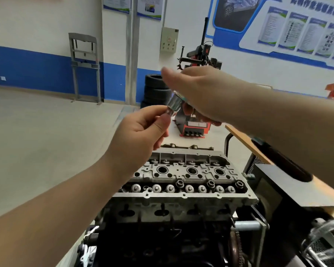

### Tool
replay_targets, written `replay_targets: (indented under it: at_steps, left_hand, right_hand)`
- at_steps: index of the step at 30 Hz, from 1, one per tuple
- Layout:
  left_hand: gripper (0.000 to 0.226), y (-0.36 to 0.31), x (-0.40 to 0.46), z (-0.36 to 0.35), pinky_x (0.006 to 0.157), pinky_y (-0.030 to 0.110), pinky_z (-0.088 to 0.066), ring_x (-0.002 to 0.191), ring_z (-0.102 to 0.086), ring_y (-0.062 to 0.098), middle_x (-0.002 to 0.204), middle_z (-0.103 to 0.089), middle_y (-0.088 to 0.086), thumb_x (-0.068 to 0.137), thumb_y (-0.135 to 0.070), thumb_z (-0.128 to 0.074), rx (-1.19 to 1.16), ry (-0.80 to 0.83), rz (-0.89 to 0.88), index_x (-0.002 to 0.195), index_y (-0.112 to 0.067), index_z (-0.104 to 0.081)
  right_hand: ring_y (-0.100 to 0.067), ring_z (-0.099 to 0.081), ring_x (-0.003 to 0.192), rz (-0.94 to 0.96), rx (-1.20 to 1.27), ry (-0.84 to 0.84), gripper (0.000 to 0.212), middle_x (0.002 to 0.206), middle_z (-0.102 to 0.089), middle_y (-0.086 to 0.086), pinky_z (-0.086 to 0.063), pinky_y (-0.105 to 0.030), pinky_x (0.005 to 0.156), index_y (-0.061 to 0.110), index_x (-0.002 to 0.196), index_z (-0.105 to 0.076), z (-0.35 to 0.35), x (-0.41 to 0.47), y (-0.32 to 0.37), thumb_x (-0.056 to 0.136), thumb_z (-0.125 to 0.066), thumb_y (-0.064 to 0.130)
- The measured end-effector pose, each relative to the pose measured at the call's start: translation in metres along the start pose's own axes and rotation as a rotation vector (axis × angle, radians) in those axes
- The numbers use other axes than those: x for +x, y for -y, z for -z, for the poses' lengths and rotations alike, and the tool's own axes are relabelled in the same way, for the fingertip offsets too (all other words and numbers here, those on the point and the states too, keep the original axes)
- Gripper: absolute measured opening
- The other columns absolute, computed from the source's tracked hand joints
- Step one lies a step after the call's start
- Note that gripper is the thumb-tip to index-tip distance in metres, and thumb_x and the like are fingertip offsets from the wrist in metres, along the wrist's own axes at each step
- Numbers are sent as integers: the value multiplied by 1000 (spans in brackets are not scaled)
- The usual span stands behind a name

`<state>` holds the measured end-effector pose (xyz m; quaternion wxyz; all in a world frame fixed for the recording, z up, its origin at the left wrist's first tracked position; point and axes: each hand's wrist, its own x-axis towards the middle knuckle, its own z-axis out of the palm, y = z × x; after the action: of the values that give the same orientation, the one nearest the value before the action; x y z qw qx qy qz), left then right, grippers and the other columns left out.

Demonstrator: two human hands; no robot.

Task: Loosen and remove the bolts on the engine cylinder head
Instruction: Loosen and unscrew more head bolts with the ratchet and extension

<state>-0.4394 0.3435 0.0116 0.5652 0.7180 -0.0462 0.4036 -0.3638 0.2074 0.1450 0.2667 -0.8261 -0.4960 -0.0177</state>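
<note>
Above the ribbed grey cast cylinder head [183,182], the left hand [137,135] pinches a shiny chrome socket [173,104] whose upper end the curled right hand [202,93] grips, partly hiding it.

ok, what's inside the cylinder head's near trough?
In the cylinder head trough: a row of silver valve caps with three dark bolts between them. The left hand and wrist cover the far-left corner.
</note>
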Motion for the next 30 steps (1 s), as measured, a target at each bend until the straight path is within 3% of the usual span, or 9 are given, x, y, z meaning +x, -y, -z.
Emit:
replay_targets:
  at_steps: [2,4,7,9,13,15,18,23,30]
  left_hand:
    - [22,4,-3,-7,59,19,-51,65,-60,14,78,-66,5,100,-34,-62,-56,25,59,114,-24,-76]
    - [24,7,-5,-5,67,22,-58,76,-71,16,86,-74,2,96,-40,-61,-62,87,111,107,-29,-79]
    - [31,11,-1,17,86,27,-61,105,-75,11,110,-80,-3,101,-45,-54,65,199,180,108,-33,-82]
    - [34,14,0,34,93,30,-55,111,-73,6,118,-79,-10,101,-48,-49,115,223,240,112,-40,-80]
    - [29,27,-8,55,98,36,-56,110,-73,9,117,-79,-8,100,-43,-54,201,248,287,115,-41,-79]
    - [24,33,-15,55,97,37,-61,112,-74,15,119,-79,-3,102,-35,-62,138,320,282,119,-42,-77]
    - [32,33,-21,49,95,28,-60,116,-74,23,123,-77,3,101,-24,-63,24,416,260,129,-36,-71]
    - [28,31,-16,44,89,44,-65,105,-77,30,106,-77,9,94,-18,-63,55,339,179,121,-13,-67]
    - [26,38,-20,45,88,51,-65,104,-77,31,105,-76,10,93,-17,-64,41,316,148,118,-13,-67]
  right_hand:
    - [-13,-64,69,92,-166,-100,48,79,-68,6,-51,-31,59,25,95,-67,-8,8,-7,96,-53,71]
    - [-13,-63,71,181,-344,-167,31,78,-65,8,-52,-33,61,27,89,-64,-17,13,-18,93,-60,58]
    - [-11,-57,64,228,-363,-182,22,73,-59,8,-46,-32,57,26,79,-58,-26,14,-25,90,-60,45]
    - [-13,-58,64,247,-373,-199,21,73,-58,9,-46,-31,58,27,81,-58,-30,13,-27,90,-59,45]
    - [-16,-58,66,287,-407,-227,21,72,-58,9,-49,-32,59,25,86,-61,-32,16,-25,90,-57,46]
    - [-20,-59,67,317,-426,-238,21,70,-59,8,-50,-32,59,25,86,-61,-33,19,-22,90,-57,45]
    - [-20,-59,69,356,-432,-240,18,72,-59,8,-48,-31,59,28,86,-60,-35,22,-14,91,-58,45]
    - [-16,-57,68,421,-467,-240,16,73,-57,8,-39,-27,54,28,88,-61,-38,28,-6,94,-57,43]
    - [-18,-51,64,524,-504,-244,21,69,-54,3,-38,-30,54,22,88,-60,-41,31,-5,93,-55,42]
